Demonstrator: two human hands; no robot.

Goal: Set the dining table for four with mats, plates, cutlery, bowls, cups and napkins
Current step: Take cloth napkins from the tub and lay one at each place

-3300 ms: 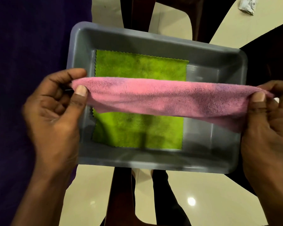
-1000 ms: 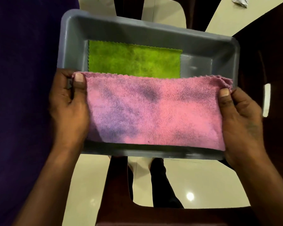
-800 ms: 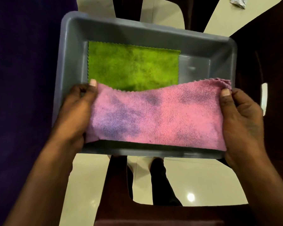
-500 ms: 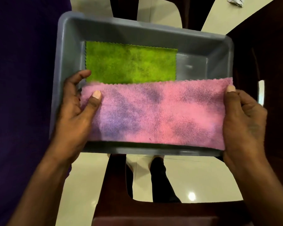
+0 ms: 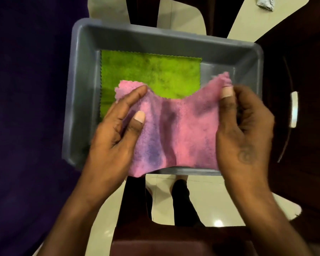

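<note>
- Risk: the soft pink microfibre cloth napkin [image 5: 175,132], slack and sagging in the middle, could fold unevenly or slip into the grey rectangular plastic tub [image 5: 166,36] if either pinch loosens.
- It hangs over the tub, above a flat green cloth [image 5: 151,74] lying inside.
- Left hand [image 5: 116,133] pinches the napkin's left edge, thumb on top.
- Right hand [image 5: 246,130] pinches the right top corner, fingers curled.

Pink napkin [image 5: 175,130]: fuzzy terry cloth. Green napkin [image 5: 151,74]: same matt pile. Grey tub [image 5: 85,71]: smooth plastic. Floor [image 5: 207,196]: glossy tile.
</note>
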